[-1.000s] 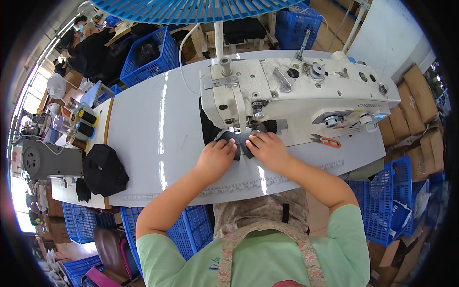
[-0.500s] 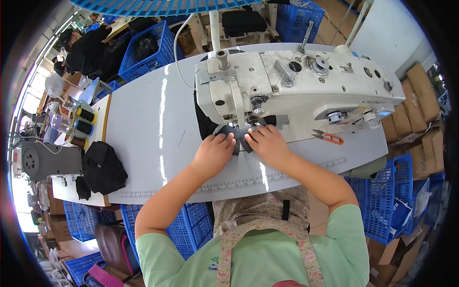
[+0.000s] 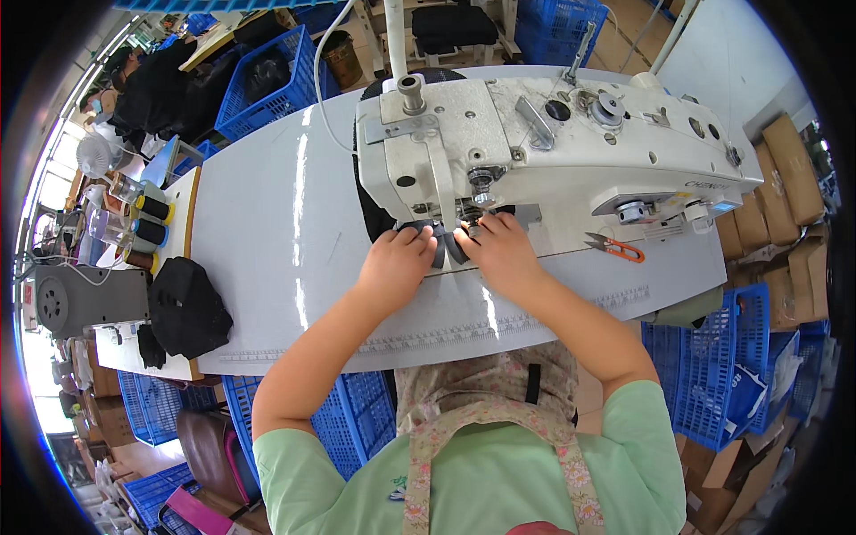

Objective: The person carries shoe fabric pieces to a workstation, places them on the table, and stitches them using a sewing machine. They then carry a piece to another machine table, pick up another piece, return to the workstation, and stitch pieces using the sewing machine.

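Note:
Dark grey and black fabric (image 3: 455, 251) lies under the needle area of a white sewing machine (image 3: 571, 156). My left hand (image 3: 394, 267) presses its closed fingers on the left side of this fabric. From the right, my right hand (image 3: 501, 252) pinches the fabric close to the presser foot, its fingertips just below the needle bar. The two hands are a small gap apart, with folded fabric edges showing between them. Black fabric also shows behind the machine head on the left. My fingers and the machine head hide the stitching point.
Orange-handled thread snips (image 3: 621, 249) lie right of my right hand. A black fabric pile (image 3: 189, 305) and thread spools (image 3: 153, 234) sit at the left. A ruler strip (image 3: 446, 336) runs along the table's near edge. Blue crates (image 3: 357, 419) stand below; cardboard boxes (image 3: 789, 178) at right.
The view has shifted slightly, so the machine sits a little higher in the picture. Both hands stay on the fabric, which looks slightly shifted and folded differently between my fingers.

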Demonstrator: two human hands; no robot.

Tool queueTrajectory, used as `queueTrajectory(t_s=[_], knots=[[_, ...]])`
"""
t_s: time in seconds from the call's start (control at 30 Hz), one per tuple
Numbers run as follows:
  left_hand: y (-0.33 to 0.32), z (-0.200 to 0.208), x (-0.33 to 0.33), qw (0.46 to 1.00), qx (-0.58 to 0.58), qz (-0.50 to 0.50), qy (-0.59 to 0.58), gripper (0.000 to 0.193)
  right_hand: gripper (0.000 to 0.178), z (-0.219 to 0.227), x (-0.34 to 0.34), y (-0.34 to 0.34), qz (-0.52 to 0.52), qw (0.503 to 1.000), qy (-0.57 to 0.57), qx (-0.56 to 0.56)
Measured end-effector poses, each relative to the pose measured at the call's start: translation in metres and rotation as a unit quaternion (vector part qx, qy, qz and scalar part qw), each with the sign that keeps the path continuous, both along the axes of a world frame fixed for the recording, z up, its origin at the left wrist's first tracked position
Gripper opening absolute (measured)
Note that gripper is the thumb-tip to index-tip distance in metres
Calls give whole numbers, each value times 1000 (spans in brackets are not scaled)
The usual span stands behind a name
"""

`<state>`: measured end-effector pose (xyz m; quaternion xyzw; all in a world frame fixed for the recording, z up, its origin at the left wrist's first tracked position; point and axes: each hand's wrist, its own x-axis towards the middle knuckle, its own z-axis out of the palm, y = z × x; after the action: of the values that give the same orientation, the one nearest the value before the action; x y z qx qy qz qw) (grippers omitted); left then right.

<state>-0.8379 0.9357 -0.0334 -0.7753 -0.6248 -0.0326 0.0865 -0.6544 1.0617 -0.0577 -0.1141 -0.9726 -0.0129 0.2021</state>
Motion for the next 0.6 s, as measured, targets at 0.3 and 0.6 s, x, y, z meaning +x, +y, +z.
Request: queueTrajectory(t_s=[0.3,0.6], knots=[[3,-3,-2,1000,6,-6,-2,35,35,-2,0,4,6,999,49,7],[2,-3,-3,1000,9,-12,3,36,35,-4,0,2,5,999,48,10]])
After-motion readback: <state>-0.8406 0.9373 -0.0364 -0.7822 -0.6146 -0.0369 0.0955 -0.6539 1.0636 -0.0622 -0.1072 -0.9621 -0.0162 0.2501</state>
